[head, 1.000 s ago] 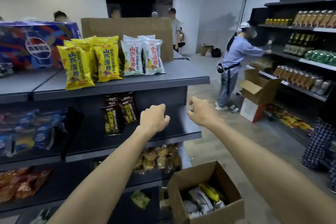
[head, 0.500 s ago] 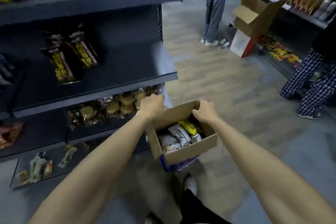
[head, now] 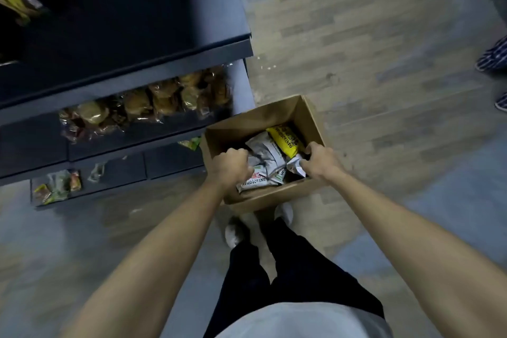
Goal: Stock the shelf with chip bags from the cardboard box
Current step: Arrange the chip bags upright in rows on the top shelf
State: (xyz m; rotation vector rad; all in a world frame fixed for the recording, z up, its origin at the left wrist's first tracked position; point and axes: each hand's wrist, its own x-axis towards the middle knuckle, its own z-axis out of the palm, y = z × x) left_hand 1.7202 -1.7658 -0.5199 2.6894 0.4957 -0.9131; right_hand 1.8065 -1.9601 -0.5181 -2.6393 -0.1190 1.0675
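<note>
Both hands are down in the cardboard box (head: 263, 121) on the floor: the left hand (head: 231, 166) has its grip curled around a white chip bag (head: 264, 155), and the right hand (head: 319, 162) likewise pinches another white bag (head: 295, 169). Next, I judge, both bags must be lifted to the shelf (head: 131, 74) at ten o'clock. A yellow chip bag (head: 285, 138) stays in the box, and the person's shoes (head: 236, 232) stand just behind it at six o'clock.

Looking down: both hands reach into an open cardboard box (head: 310, 118) on the floor. The left hand (head: 230, 166) and right hand (head: 319, 162), fingers curled, grip white chip bags (head: 267, 155). A yellow bag (head: 285, 138) lies beside them. Dark shelves (head: 153, 77) stand to the left.
</note>
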